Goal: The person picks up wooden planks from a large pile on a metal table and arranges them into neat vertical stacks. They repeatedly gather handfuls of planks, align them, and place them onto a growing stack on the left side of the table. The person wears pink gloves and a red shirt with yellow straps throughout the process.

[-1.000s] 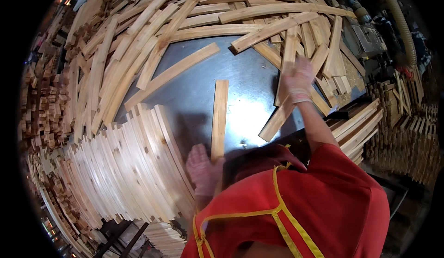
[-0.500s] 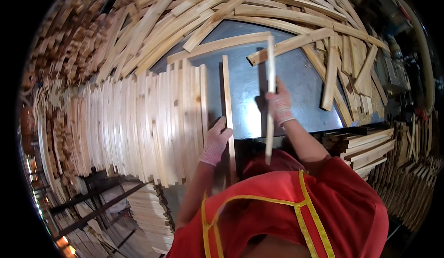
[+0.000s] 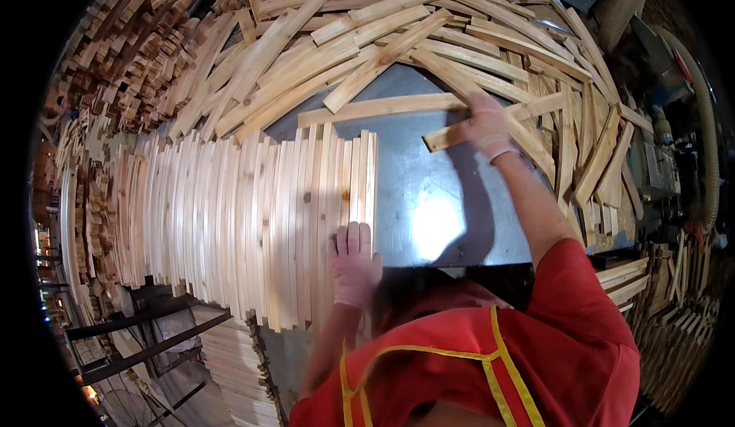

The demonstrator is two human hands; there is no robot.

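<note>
My left hand (image 3: 352,270), in a pale pinkish work glove, lies on the right end of a long row of planed wooden slats (image 3: 253,220) laid side by side. Its fingers are stretched flat over the slats, with the thumb apart. Further off and to the right, my right hand (image 3: 488,130), also gloved, is closed on a wooden slat (image 3: 440,71) where several slats cross. The fingertips are partly hidden and slightly blurred there. Below that hand, a short slat end with a dark tip (image 3: 436,142) rests on the grey metal tabletop (image 3: 402,190).
Loose slats (image 3: 367,37) heap along the table's far side and down its right. Stacked wood pieces (image 3: 138,52) rise at the far left. Black metal bars (image 3: 153,343) stand lower left, beside another slat stack (image 3: 237,369). A ribbed hose (image 3: 708,159) curves at the right.
The two upright slats at my hands have joined the row's right end. My left hand has moved left onto the row; my right hand has let go and reached farther to the loose slats.
</note>
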